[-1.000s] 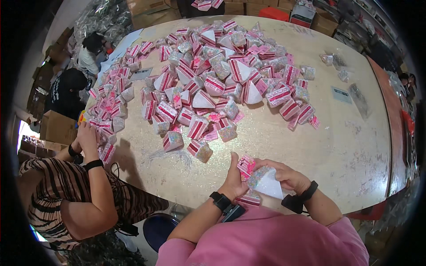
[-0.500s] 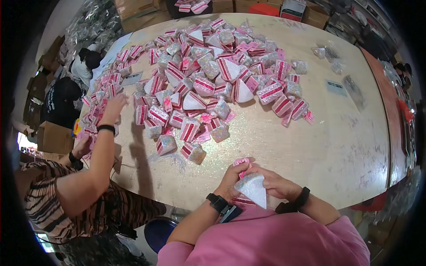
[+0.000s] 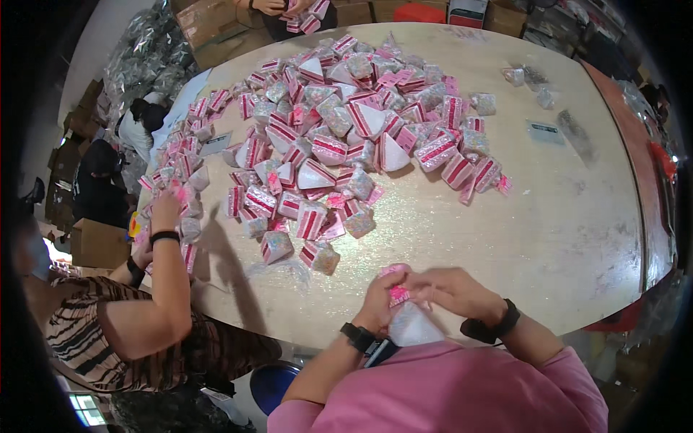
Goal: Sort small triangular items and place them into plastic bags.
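Note:
Near the table's front edge, my left hand [image 3: 377, 302] is closed round a pink card tag [image 3: 398, 294] and the top of a toy cake slice [image 3: 414, 326]. The slice hangs under my hands with its white triangular side showing. My right hand [image 3: 456, 293] is beside it, thumb and fingers pinched together close to the tag. What those fingertips hold, if anything, is too small to make out. Beyond my hands spreads a large pile of similar wrapped cake slices [image 3: 330, 146], pink and white with speckled ends and pink tags.
At my left a co-worker's hand [image 3: 164, 211] reaches into another row of slices [image 3: 189, 160]. Across the table another person's hands [image 3: 285, 7] hold slices. Clear plastic packets [image 3: 575, 136] and a small card [image 3: 545, 133] lie on the table [image 3: 570, 231] at right. A blue stool [image 3: 273, 382] stands below.
The slice has turned and dropped lower between my hands, and the pink tag now shows more. My right hand has shifted up off the slice's side. The co-worker's arm at left moved down.

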`<action>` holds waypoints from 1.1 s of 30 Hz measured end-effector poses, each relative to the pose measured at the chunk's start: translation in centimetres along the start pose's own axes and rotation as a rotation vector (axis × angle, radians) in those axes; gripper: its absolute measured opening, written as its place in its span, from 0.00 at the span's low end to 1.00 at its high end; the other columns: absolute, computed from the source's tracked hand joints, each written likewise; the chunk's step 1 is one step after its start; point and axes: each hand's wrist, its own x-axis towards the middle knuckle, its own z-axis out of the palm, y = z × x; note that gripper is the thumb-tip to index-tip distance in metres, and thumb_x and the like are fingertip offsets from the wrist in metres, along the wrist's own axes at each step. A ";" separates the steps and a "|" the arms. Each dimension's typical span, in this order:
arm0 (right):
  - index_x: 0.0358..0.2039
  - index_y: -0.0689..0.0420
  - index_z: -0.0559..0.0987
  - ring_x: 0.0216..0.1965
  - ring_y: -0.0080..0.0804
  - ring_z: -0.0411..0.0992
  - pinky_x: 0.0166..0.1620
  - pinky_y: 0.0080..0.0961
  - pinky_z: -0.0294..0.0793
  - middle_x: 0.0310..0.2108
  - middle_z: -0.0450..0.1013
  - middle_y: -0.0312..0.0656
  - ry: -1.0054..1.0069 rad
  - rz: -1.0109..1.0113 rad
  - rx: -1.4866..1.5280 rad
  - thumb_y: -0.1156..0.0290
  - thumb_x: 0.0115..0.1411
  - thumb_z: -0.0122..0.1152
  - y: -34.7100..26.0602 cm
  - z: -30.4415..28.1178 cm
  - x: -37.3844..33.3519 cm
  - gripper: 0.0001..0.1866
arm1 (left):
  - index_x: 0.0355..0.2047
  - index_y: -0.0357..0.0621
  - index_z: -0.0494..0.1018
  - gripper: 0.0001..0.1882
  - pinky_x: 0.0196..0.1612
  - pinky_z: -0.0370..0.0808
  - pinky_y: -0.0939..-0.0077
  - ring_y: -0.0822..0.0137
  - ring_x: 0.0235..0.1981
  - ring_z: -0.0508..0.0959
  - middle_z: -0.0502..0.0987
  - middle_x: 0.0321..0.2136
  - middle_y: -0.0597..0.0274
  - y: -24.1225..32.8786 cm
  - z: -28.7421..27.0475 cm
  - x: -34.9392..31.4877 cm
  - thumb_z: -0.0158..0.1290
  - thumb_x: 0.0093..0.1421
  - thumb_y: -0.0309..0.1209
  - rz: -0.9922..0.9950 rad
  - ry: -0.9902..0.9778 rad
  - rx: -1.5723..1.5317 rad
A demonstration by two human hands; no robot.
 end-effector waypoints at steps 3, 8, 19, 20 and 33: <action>0.47 0.61 0.70 0.49 0.49 0.65 0.52 0.37 0.65 0.46 0.68 0.50 0.471 -0.430 -0.581 0.65 0.54 0.58 1.0 0.8 1.3 0.22 | 0.37 0.35 0.69 0.09 0.34 0.75 0.75 0.67 0.29 0.76 0.74 0.27 0.58 0.0 2.5 -0.3 0.44 0.59 0.26 -0.044 0.137 -0.009; 0.52 0.62 0.66 0.50 0.50 0.65 0.52 0.38 0.64 0.47 0.67 0.52 0.229 -0.430 -0.393 0.65 0.44 0.67 2.0 0.6 2.6 0.35 | 0.36 0.36 0.70 0.08 0.33 0.76 0.75 0.68 0.30 0.77 0.75 0.28 0.58 0.2 1.4 -0.7 0.45 0.59 0.27 -0.030 -0.022 0.017; 0.41 0.61 0.69 0.40 0.52 0.68 0.43 0.40 0.68 0.36 0.70 0.52 0.408 -0.331 -0.420 0.64 0.45 0.61 3.3 2.3 3.3 0.24 | 0.42 0.37 0.69 0.12 0.35 0.76 0.78 0.67 0.35 0.77 0.75 0.36 0.59 -0.3 0.5 0.0 0.42 0.63 0.30 -0.108 0.033 0.036; 0.43 0.62 0.69 0.41 0.51 0.68 0.44 0.39 0.68 0.37 0.70 0.52 0.366 -0.311 -0.437 0.63 0.45 0.63 3.5 2.2 3.2 0.25 | 0.42 0.37 0.69 0.11 0.35 0.76 0.78 0.67 0.35 0.77 0.75 0.35 0.59 -0.1 1.1 -0.2 0.42 0.63 0.30 -0.118 0.063 0.059; 0.49 0.64 0.66 0.49 0.53 0.63 0.52 0.42 0.63 0.46 0.65 0.54 1.194 -0.101 -0.687 0.71 0.50 0.58 8.3 -13.4 8.2 0.25 | 0.42 0.32 0.68 0.12 0.32 0.75 0.76 0.71 0.22 0.72 0.75 0.29 0.55 0.5 3.1 -1.3 0.44 0.63 0.29 -0.108 0.049 0.152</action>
